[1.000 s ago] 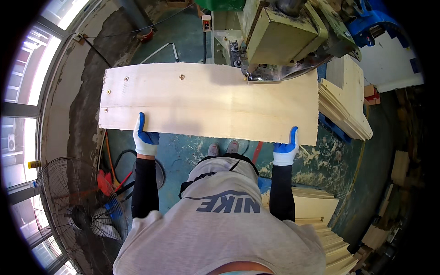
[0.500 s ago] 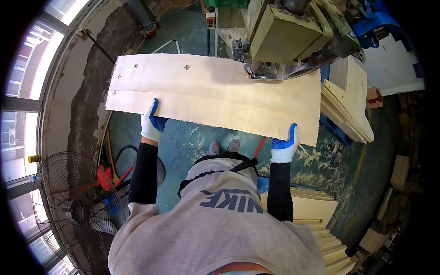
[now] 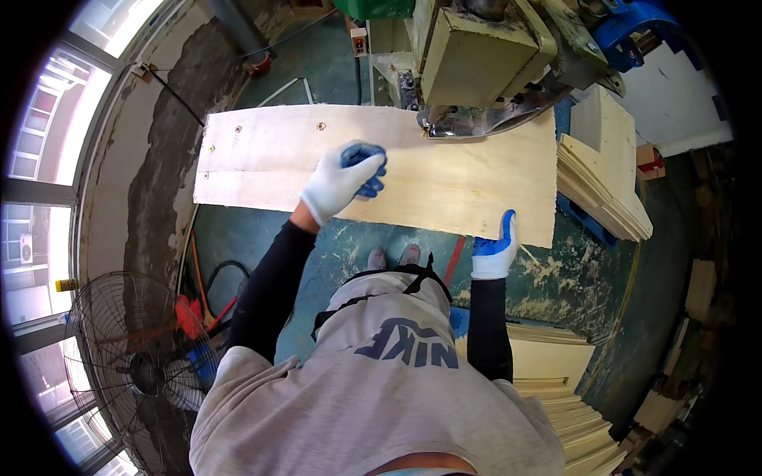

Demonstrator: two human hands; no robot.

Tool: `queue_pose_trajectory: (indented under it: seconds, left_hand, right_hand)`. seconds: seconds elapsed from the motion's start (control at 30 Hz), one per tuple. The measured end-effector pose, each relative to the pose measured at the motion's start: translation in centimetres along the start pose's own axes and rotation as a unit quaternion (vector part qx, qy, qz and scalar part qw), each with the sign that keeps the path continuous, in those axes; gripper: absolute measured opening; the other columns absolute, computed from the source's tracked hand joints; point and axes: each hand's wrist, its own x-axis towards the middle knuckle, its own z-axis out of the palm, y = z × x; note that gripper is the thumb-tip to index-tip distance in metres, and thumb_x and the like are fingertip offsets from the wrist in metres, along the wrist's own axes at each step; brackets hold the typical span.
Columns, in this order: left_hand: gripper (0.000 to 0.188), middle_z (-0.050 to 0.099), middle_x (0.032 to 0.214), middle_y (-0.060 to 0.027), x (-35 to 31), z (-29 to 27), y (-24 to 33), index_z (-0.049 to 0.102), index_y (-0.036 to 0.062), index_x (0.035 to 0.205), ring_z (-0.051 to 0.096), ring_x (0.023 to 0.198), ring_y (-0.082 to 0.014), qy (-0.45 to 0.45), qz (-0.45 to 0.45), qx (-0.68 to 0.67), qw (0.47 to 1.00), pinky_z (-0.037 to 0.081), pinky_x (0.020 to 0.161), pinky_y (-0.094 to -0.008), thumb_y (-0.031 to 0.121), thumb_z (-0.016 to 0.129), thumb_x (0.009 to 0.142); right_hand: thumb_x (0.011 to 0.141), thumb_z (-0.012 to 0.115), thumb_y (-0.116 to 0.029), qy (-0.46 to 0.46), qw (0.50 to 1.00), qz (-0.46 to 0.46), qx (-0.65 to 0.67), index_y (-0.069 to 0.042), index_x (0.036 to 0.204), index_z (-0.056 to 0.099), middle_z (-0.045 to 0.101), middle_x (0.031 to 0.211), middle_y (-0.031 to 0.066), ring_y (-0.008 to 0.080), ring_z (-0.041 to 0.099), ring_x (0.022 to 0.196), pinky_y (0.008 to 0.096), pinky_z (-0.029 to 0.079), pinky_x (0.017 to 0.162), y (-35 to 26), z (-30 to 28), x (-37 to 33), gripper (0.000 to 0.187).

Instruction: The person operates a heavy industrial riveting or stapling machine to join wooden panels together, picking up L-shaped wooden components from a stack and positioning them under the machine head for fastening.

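Note:
A long pale plywood board [image 3: 444, 178] lies crosswise in front of me, its back edge under the head of a green machine [image 3: 476, 55]. A few round knot marks show on its left part. My right hand [image 3: 495, 246], in a white and blue glove, grips the board's near edge towards the right end, thumb on top and fingers hidden beneath. Over the middle of the board is my left hand [image 3: 345, 178], gloved alike. Its fingers are curled in, and nothing shows in them. Whether it touches the board I cannot tell.
Stacked plywood pieces [image 3: 599, 170] stand right of the machine, and more stacked boards [image 3: 556, 361] lie beside my right arm. A wire-caged fan [image 3: 147, 373] stands at the lower left near the windows. Sawdust [image 3: 556, 278] is scattered on the green floor.
My left hand has let go of the board's near edge and moved right and forward over its top, fingers curled. The board's left end has shifted slightly; my right hand keeps its grip.

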Motion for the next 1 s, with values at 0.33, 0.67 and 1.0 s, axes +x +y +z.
queue_pose_trajectory:
  seconds: [0.33,0.67,1.0]
  left_hand:
    - [0.048,0.066,0.084,-0.0187,9.4,4.7,0.5,0.052,0.0013,0.109,0.063,0.058,-0.0234,-0.078,-0.191,-0.12,0.971,0.053,0.049,-0.0326,0.049,0.051,0.101]
    - [0.027,0.055,0.061,-0.0053,7.9,4.8,0.1,0.056,0.0076,0.087,0.051,0.042,-0.0121,0.024,-0.04,-0.062,0.997,0.038,0.037,-0.0256,0.029,0.05,0.102]
    - [0.027,0.069,0.106,-0.0158,-1.1,3.4,18.3,0.058,-0.0022,0.125,0.069,0.087,-0.0207,0.249,0.613,-0.07,0.747,0.058,0.081,-0.0319,0.005,0.056,0.1]
  right_hand:
    - [0.102,0.055,-0.033,0.004,1.0,-0.001,0.021,-0.005,0.135,0.052,0.061,0.13,0.0087,0.0231,0.062,0.116,0.0405,0.053,0.097,0.3,-0.6,0.8,0.043]
    - [0.103,0.054,-0.032,0.011,0.999,-0.042,0.013,-0.003,0.134,0.052,0.062,0.129,0.0101,0.0235,0.062,0.116,0.0403,0.052,0.097,0.7,-1.3,1.2,0.043]
    - [0.099,0.06,-0.016,0.005,0.995,-0.053,0.084,-0.007,0.144,0.044,0.057,0.136,0.0087,0.0238,0.057,0.123,0.043,0.049,0.102,0.1,-0.7,2.2,0.049]
